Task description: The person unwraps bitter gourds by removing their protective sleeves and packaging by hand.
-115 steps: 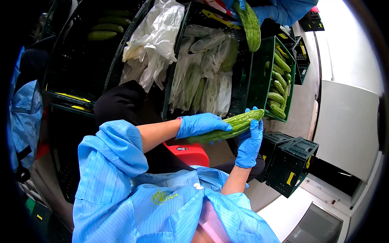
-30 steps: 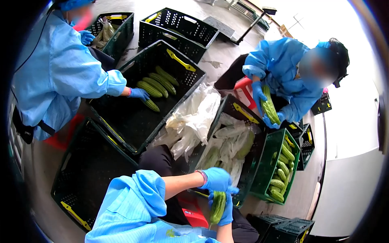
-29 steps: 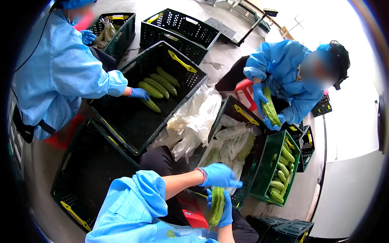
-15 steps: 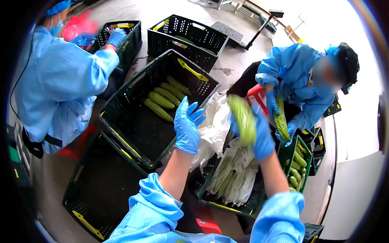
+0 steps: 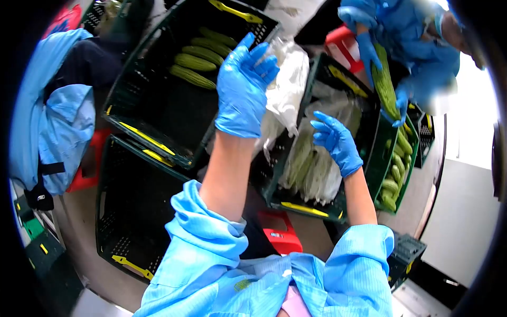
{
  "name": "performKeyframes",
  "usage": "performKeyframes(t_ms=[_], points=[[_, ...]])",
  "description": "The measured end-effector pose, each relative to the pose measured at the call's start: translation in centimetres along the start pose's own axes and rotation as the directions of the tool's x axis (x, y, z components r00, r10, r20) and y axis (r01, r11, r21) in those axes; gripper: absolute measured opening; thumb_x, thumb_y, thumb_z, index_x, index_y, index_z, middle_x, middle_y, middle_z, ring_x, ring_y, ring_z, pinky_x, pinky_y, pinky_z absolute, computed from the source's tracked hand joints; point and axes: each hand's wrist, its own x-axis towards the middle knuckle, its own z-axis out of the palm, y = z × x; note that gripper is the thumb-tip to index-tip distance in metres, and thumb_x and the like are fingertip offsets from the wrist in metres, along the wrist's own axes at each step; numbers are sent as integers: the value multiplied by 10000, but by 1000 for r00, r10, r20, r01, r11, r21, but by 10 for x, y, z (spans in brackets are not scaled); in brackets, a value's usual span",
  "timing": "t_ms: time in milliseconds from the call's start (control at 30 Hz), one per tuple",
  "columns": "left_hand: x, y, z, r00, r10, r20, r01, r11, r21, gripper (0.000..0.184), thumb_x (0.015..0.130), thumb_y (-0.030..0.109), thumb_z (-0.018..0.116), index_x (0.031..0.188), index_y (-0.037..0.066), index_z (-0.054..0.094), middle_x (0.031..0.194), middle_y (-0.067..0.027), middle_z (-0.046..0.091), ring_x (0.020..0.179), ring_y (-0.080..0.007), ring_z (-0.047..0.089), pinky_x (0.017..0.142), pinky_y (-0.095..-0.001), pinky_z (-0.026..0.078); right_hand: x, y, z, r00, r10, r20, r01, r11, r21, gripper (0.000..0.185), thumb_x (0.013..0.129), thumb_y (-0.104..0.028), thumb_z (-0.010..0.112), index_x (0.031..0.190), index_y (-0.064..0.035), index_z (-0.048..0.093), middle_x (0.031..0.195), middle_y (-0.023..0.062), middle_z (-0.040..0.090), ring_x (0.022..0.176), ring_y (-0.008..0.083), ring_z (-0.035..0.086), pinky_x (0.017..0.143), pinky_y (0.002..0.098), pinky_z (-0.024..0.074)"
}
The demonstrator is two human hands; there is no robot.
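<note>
My left hand (image 5: 243,90), in a blue glove, is raised with its fingers apart and nothing visible in it. It lies in view over the right edge of a dark crate (image 5: 158,121) holding several long green cucumbers (image 5: 198,58). White plastic bags (image 5: 288,79) hang just right of it. My right hand (image 5: 337,145), also gloved, has its fingers loosely spread, with nothing seen in them. Beneath it, a second crate (image 5: 296,207) holds bagged cucumbers (image 5: 311,169).
At the right, a co-worker's gloved hands hold a large cucumber (image 5: 385,84) above a green crate (image 5: 388,203) of cucumbers. Another dark crate (image 5: 119,232) stands at lower left. Red stools (image 5: 282,232) show between crates. Another person's blue sleeve (image 5: 68,132) is at far left.
The cucumber in my right hand is gone from it; where it went is not shown. My right hand is lower, over the bagged cucumbers. The view has tilted down.
</note>
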Motion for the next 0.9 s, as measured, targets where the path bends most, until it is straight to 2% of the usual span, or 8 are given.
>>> performKeyframes(t_ms=[133,267,433,467,567,667,800,900], points=[[-3,-5,-1,996,-66,63,65,998,24,387,936,184,545,1307,78,580,1110,-97,674,838,-195,673,784,-387,568,-48,72,-87,961,140,-238,-110,985,136,416,959,-298,525,1296,-60,576,1111,115,687,776,173,678,735,354,579],[0,-21,4,987,-122,108,121,993,16,398,936,183,540,1311,53,570,1073,-106,687,836,-200,672,794,-384,562,-61,131,-126,897,322,-302,-249,934,256,380,949,-305,552,1246,-73,603,1101,103,689,749,183,667,715,372,573],[5,-38,11,966,-196,168,206,977,-49,400,941,179,522,1310,29,563,1036,-115,701,800,-206,670,769,-385,562,-20,208,-120,782,487,-389,-546,836,-51,553,869,-425,658,1281,-80,526,1211,132,620,924,242,623,750,392,523],[6,-41,14,967,-187,173,198,979,-48,399,938,176,526,1307,28,564,1021,-108,709,788,-205,673,759,-382,565,-8,215,-108,767,482,-424,-586,795,-156,581,856,-421,675,1277,-49,523,1222,144,610,956,260,622,779,395,520],[9,-50,18,962,-196,190,205,978,-27,408,927,188,547,1304,32,568,971,-87,719,791,-200,679,770,-384,570,26,234,-74,858,209,-470,-402,842,-359,741,780,-357,768,1273,99,453,1256,220,574,1113,324,589,941,377,475],[8,-61,27,967,-204,150,208,978,-8,414,970,246,512,1321,28,530,951,-99,689,768,-205,677,723,-382,580,58,272,-70,746,91,-659,-494,740,-457,852,710,-357,810,1318,96,420,1269,243,567,1132,328,585,946,392,477],[9,-69,28,947,-269,176,277,961,-22,433,973,258,504,1343,35,512,962,-92,687,766,-207,669,733,-375,572,62,297,-82,705,-40,-708,-444,754,-485,824,670,-356,822,1261,101,474,1248,277,577,1120,369,597,941,405,484],[10,-70,30,948,-271,167,278,960,-18,429,974,257,494,1342,37,512,952,-89,684,755,-209,664,726,-377,569,56,278,-79,745,4,-667,-460,727,-510,819,668,-378,818,1245,110,503,1215,283,597,1109,380,604,941,402,482]])
